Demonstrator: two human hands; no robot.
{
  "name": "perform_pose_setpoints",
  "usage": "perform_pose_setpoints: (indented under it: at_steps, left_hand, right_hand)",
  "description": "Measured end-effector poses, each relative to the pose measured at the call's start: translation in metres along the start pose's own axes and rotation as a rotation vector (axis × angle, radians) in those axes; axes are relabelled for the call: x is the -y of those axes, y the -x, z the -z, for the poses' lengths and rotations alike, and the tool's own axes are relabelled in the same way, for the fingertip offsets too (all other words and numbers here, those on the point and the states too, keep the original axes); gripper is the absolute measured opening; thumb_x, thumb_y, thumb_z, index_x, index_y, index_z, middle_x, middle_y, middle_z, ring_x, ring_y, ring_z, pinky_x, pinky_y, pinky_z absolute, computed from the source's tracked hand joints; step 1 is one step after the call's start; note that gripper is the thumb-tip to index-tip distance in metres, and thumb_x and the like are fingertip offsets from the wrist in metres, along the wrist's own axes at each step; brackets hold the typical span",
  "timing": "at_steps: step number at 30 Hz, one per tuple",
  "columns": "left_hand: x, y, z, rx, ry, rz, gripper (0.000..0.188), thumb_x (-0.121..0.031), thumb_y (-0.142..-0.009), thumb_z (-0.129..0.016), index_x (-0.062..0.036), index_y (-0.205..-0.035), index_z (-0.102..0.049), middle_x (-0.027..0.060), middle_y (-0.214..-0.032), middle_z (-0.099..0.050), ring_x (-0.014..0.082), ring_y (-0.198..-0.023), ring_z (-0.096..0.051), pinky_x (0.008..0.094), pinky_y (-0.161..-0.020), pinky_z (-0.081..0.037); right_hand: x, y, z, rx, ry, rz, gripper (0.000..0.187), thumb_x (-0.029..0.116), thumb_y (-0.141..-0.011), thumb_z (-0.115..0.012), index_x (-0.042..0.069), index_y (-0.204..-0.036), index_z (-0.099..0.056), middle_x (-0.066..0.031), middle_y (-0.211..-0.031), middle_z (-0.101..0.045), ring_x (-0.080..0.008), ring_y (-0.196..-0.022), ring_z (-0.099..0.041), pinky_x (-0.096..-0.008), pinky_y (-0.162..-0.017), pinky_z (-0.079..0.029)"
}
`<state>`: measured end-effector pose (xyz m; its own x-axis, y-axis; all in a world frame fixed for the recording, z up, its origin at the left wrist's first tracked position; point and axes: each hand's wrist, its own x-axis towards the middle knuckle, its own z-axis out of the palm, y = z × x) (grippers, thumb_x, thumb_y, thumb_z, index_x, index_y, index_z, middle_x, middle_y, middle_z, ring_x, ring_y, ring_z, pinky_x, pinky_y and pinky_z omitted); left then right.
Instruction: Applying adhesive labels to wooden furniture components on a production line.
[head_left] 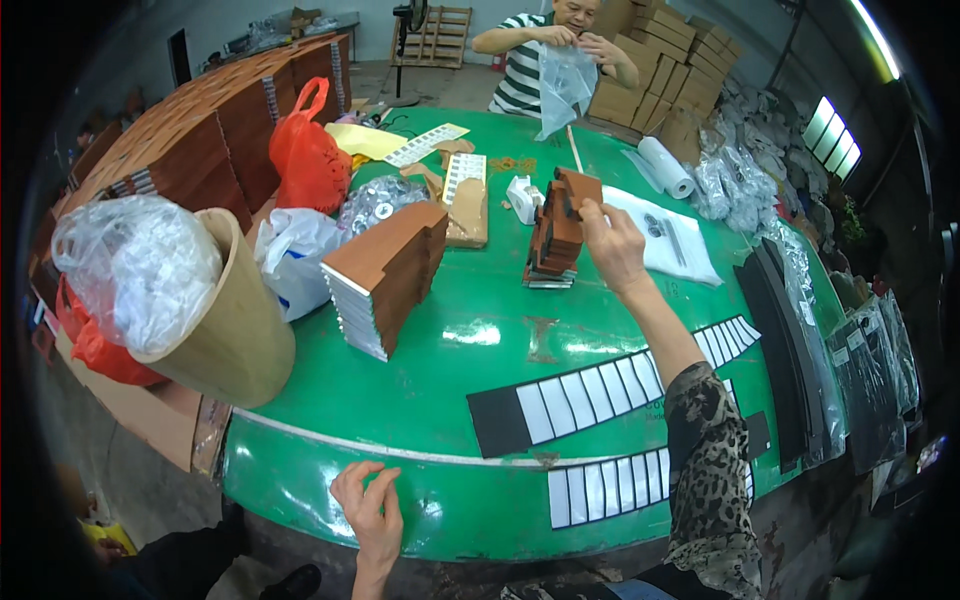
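Observation:
My right hand (615,243) reaches forward over the green table (470,350), its fingers closed on the upper edge of a reddish-brown piece at the top of a small stack (553,243). The stack stands on the table, with dark and pale edges showing low down. My left hand (370,510) hovers over the near table edge, empty, its fingers loosely bent and apart. Between the hands and to the left stands a taller stack of brown panels (390,275) with pale edges. Two black strips with rows of white rectangles, an upper strip (580,400) and a lower strip (605,492), lie under my right forearm.
A tan bin (245,330) stuffed with clear plastic stands left, near a red bag (310,150). Large brown panel stacks (180,150) rise behind. Long black pieces (780,350) lie at right. Across the table a person in a striped shirt (520,75) holds a clear bag (565,85).

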<state>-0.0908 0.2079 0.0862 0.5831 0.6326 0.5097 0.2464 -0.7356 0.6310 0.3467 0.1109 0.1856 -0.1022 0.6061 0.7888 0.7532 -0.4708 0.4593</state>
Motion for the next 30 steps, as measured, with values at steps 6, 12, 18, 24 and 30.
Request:
perform_pose_setpoints:
  at_steps: [6,12,18,24,30]
  left_hand:
    - [-0.007,-0.02,-0.012,0.03,-0.021,-0.073,0.027,0.007,-0.065,-0.065,-0.0085,-0.088,-0.067,0.0059,-0.097,-0.057,0.0269,-0.097,-0.053,0.0405,-0.085,-0.032]
    - [-0.002,-0.029,-0.023,0.099,-0.031,-0.141,0.028,0.006,-0.065,-0.065,-0.0105,-0.088,-0.068,0.0044,-0.097,-0.057,0.0253,-0.096,-0.054,0.0394,-0.082,-0.031]
    - [-0.01,-0.043,-0.032,0.186,-0.036,-0.165,0.022,0.007,-0.068,-0.066,-0.0072,-0.085,-0.067,0.0058,-0.093,-0.058,0.0261,-0.092,-0.054,0.0394,-0.083,-0.033]
    - [-0.003,-0.049,-0.036,0.199,-0.094,-0.197,0.024,0.007,-0.066,-0.066,-0.0082,-0.085,-0.067,0.0052,-0.093,-0.059,0.0247,-0.091,-0.055,0.0381,-0.081,-0.032]
    - [-0.017,-0.066,-0.048,0.315,-0.116,-0.249,0.021,-0.001,-0.076,-0.064,-0.0088,-0.096,-0.066,0.0078,-0.1,-0.062,0.0263,-0.094,-0.058,0.0405,-0.084,-0.037]
  right_hand:
    - [0.004,0.021,-0.016,0.03,-0.008,-0.004,0.018,0.006,-0.072,-0.062,0.003,-0.09,-0.06,-0.0098,-0.101,-0.066,-0.0227,-0.086,-0.061,-0.034,-0.074,-0.051]
    - [0.015,0.029,-0.012,0.037,-0.084,-0.101,0.019,0.009,-0.071,-0.063,0.006,-0.09,-0.064,-0.0069,-0.103,-0.067,-0.0214,-0.088,-0.063,-0.0385,-0.08,-0.05]
    - [0.021,0.028,-0.003,-0.011,-0.179,-0.164,0.02,0.01,-0.073,-0.061,0.009,-0.093,-0.066,-0.0055,-0.102,-0.068,-0.0209,-0.089,-0.064,-0.041,-0.082,-0.05]
    - [-0.024,0.052,-0.014,0.027,-0.4,-0.731,0.049,-0.014,-0.07,-0.049,0.008,-0.112,-0.063,-0.0085,-0.117,-0.063,-0.0291,-0.108,-0.058,-0.0373,-0.093,-0.047]
    - [-0.042,0.052,-0.035,0.454,-0.487,-0.265,0.076,-0.02,-0.066,-0.046,0.017,-0.132,-0.051,-0.0037,-0.14,-0.047,-0.0313,-0.129,-0.041,-0.0526,-0.104,-0.034]
